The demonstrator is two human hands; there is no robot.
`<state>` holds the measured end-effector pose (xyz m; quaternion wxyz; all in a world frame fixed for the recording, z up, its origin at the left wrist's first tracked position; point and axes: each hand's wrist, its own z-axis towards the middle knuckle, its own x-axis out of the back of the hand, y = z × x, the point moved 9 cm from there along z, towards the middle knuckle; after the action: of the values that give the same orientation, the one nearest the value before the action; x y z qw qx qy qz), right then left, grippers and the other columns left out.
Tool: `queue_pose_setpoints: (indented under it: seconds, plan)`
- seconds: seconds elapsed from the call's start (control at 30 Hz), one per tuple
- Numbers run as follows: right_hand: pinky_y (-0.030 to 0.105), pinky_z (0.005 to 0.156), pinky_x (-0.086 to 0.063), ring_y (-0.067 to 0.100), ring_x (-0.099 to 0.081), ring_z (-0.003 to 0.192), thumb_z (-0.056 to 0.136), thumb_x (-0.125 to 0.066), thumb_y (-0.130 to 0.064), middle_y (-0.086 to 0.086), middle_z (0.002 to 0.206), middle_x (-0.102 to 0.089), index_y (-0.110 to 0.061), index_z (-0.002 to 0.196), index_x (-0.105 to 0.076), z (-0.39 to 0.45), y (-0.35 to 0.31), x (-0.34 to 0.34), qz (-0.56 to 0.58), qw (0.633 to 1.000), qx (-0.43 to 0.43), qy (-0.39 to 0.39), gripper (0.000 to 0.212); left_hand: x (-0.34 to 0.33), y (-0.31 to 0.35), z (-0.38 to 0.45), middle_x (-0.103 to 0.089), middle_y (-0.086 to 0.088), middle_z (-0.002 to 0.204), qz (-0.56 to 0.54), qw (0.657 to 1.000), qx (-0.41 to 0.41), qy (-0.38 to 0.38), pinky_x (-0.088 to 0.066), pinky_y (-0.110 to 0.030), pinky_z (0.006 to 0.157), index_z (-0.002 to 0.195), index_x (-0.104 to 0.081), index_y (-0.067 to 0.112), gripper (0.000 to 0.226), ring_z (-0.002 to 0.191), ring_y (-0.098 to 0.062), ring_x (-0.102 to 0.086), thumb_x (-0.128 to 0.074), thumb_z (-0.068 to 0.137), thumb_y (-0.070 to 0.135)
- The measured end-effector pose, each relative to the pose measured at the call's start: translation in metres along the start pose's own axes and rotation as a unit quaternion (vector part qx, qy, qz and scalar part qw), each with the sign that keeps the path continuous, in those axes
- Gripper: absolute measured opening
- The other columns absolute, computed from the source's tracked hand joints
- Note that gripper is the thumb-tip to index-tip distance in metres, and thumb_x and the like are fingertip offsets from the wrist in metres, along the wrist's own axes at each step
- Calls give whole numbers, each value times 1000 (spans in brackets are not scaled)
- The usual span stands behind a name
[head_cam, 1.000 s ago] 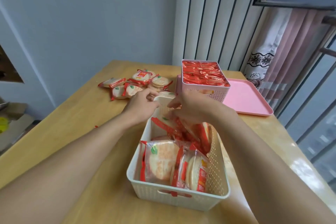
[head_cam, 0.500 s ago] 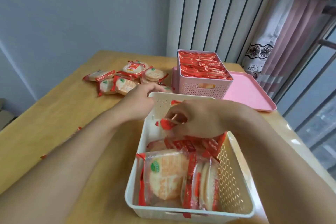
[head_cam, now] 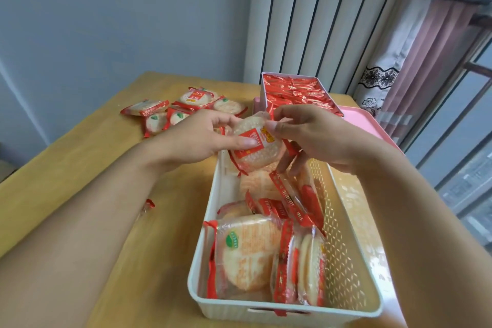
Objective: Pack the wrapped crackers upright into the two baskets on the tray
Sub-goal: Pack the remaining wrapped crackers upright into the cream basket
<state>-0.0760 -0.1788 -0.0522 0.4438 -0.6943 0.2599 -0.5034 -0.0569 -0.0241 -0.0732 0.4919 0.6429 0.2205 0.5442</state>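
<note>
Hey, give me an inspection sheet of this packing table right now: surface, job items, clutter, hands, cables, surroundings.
Surface: wooden table.
Job's things: white basket partly filled with packets, on the table; pink basket full, on pink tray; loose crackers at the far side.
Clutter: red wrapper scrap.
Grippers: left hand and right hand both pinch one cracker packet above the white basket.
Cables: nothing seen.
Surroundings: wall, slatted panel, curtain, window.

Near basket (head_cam: 346, 269): set on the table (head_cam: 80, 194), nearest the camera, crackers (head_cam: 269, 255) stood in it.
Far basket (head_cam: 266, 98): behind it, on the tray (head_cam: 372, 125).
Loose crackers (head_cam: 181, 112): left of the far basket.
</note>
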Motion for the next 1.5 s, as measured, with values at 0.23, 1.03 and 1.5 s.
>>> queue_pose_setpoints:
  seconds: [0.23,1.03,1.5]
  plan:
    - [44,69,-63,21,-75,82,81,-61,-63,3,96,-76,-14,107,-66,-10,-16,13,-159,986,45,28,56,20,11,2,-79,7,94,-136,982,-51,124,-53,-17,74,99,-77,19,12,87,-5,-74,-75,88,24]
    - [37,89,-54,25,-64,100,104,-42,-24,3,113,-70,-17,110,-74,5,24,-28,-448,889,-83,-57,33,-3,3,7,-70,11,104,132,986,-29,102,-49,-23,77,92,-72,29,24,87,2,-61,-85,77,15]
    - [43,97,-51,30,-63,112,105,-36,-34,13,120,-63,-10,122,-63,5,18,-52,-503,825,-194,-167,39,2,3,1,-73,5,122,214,966,44,142,-53,-41,95,94,-81,36,12,113,-19,-64,-82,82,33]
